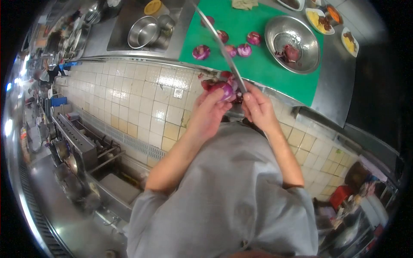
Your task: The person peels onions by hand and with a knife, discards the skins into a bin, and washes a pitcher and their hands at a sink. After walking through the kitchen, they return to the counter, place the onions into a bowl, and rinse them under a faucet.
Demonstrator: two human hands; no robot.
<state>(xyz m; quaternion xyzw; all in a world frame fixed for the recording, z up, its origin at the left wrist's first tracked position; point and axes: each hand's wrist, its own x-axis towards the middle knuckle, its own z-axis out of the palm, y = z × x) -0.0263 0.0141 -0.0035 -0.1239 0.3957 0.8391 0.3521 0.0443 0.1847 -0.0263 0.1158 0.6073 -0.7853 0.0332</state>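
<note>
My left hand point(209, 112) is closed around a red onion point(224, 91) with loose, peeling skin, held just off the counter's front edge. A long-bladed knife point(223, 51) is gripped in my right hand point(258, 107), its blade slanting up and to the left over the board. The handle is mostly hidden by my fingers. Several red onions point(201, 52) lie on the green cutting board point(284, 88) beyond my hands. To the right on the board stands a steel bowl point(309, 53) with a red onion and skins inside.
A steel pot point(141, 32) sits in the sink area at upper left, near a yellow-lidded container point(153, 7). White dishes of food point(319, 21) stand at upper right. A folded cloth point(244, 4) lies at the board's far edge. Tiled floor point(142, 90) lies below the counter.
</note>
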